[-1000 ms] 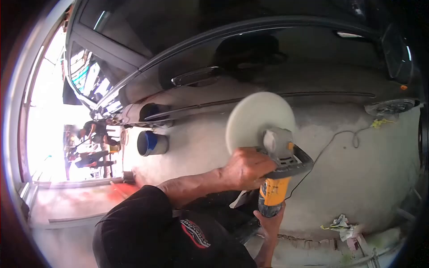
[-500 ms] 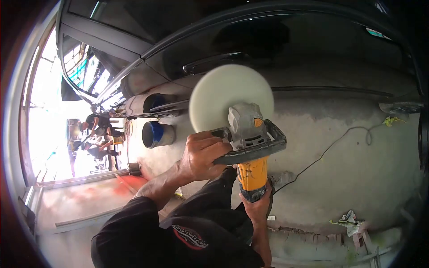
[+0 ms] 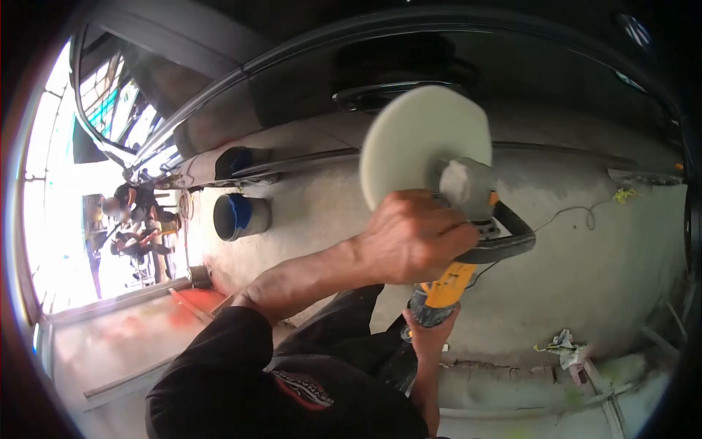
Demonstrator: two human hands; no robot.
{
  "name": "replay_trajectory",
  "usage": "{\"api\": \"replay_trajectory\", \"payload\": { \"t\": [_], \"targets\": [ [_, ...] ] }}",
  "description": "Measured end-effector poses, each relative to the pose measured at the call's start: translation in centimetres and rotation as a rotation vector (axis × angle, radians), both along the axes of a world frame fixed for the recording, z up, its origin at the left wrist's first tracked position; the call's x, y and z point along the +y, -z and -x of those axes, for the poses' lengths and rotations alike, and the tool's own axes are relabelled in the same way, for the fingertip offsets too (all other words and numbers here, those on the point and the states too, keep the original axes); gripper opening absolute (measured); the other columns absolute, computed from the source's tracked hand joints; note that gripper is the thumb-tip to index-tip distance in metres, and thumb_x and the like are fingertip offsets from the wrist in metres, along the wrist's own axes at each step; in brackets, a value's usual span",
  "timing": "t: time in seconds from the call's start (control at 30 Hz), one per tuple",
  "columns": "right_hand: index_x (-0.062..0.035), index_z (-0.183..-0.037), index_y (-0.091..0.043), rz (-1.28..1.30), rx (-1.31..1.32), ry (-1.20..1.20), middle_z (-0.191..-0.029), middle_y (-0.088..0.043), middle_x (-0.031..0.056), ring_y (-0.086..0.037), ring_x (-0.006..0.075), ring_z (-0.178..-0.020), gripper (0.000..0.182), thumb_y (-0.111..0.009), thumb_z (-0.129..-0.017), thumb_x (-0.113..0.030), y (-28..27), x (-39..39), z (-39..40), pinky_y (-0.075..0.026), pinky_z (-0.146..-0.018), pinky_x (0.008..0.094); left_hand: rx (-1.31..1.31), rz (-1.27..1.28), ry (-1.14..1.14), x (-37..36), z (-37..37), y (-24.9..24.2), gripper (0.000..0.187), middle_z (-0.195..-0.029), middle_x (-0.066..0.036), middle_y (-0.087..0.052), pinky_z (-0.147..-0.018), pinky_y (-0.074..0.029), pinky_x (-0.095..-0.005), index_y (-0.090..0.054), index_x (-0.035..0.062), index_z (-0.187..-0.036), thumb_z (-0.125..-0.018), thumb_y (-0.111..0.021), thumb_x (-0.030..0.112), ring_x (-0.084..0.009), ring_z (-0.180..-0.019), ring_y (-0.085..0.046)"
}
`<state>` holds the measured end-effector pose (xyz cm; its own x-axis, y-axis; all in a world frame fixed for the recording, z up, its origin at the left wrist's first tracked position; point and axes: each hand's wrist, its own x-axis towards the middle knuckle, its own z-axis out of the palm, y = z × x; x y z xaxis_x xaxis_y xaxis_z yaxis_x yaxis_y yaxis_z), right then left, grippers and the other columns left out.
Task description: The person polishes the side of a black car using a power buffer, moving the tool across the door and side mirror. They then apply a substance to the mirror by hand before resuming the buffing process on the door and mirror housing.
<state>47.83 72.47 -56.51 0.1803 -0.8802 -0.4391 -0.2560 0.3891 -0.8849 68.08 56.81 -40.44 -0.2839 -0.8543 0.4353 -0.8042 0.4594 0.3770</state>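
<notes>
My left hand (image 3: 418, 235) is closed around the black loop handle near the head of a yellow and grey power polisher (image 3: 453, 284). Lower down, my right hand (image 3: 433, 338) grips the rear end of the polisher's body. The round cream pad (image 3: 417, 143) faces the side of a black car (image 3: 285, 99), overlapping its lower door in this view, just below the door handle (image 3: 358, 94). Part of the loop handle is hidden behind my left fingers.
A bucket with blue on its inside (image 3: 241, 216) stands on the concrete floor to the left. A thin cord (image 3: 559, 214) runs across the floor at right. Crumpled wrapping (image 3: 564, 350) lies at lower right. Two people (image 3: 142, 223) are by the bright opening.
Both hands have carried the polisher to the right, and its head has tilted so the pad appears turned. My left forearm reaches further across, and the view has shifted slightly.
</notes>
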Motion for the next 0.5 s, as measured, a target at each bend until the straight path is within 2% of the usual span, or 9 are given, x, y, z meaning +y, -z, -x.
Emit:
{"api": "replay_trajectory", "payload": {
  "t": [0.1, 0.23, 0.37, 0.5],
  "targets": [
    [-0.0018, -0.140, -0.031, -0.019, -0.034, 0.038, -0.126, -0.053, 0.0186, -0.054, 0.0301, -0.118, 0.097, -0.092, -0.065, -0.017, 0.5, 0.4, -0.8, -0.044, -0.101, 0.0427, 0.043, 0.016, -0.015, 0.9, -1.2, 0.7, 0.023, -0.069, -0.004, -0.062, -0.052, -0.049, -0.0361, -0.061, 0.0076, -0.078, -0.057, -0.070, 0.009, -0.0224, -0.055, -0.061],
    [-0.0014, -0.140, -0.035, 0.042, 0.025, -0.055, -0.125, -0.053, 0.0139, -0.053, 0.0255, -0.117, 0.096, -0.093, -0.064, -0.011, 1.4, 2.6, -1.9, -0.043, -0.102, 0.0390, 0.058, -0.001, -0.061, 4.1, -4.1, 0.0, 0.028, -0.070, -0.004, -0.063, -0.051, -0.049, -0.0361, -0.063, 0.0069, -0.080, -0.054, -0.072, 0.009, -0.0230, -0.056, -0.062],
    [-0.0007, -0.140, -0.035, 0.013, -0.039, -0.128, -0.125, -0.056, 0.0172, -0.057, 0.0294, -0.116, 0.096, -0.092, -0.065, -0.012, -0.6, 3.1, -4.6, -0.045, -0.101, 0.0413, -0.038, -0.063, -0.121, 8.0, -7.8, -1.3, 0.034, -0.071, -0.005, -0.064, -0.052, -0.050, -0.0356, -0.064, 0.0064, -0.083, -0.050, -0.074, 0.009, -0.0231, -0.057, -0.063],
    [-0.0001, -0.142, -0.034, 0.042, -0.125, -0.199, -0.126, -0.060, 0.0204, -0.061, 0.0325, -0.117, 0.093, -0.090, -0.068, -0.012, -0.6, 3.4, -6.9, -0.047, -0.101, 0.0424, -0.034, -0.070, -0.183, 10.3, -10.3, -1.7, 0.028, -0.061, -0.004, -0.055, -0.047, -0.045, -0.0337, -0.067, 0.0040, -0.081, -0.054, -0.071, 0.001, -0.0220, -0.049, -0.055]
  ]
}}
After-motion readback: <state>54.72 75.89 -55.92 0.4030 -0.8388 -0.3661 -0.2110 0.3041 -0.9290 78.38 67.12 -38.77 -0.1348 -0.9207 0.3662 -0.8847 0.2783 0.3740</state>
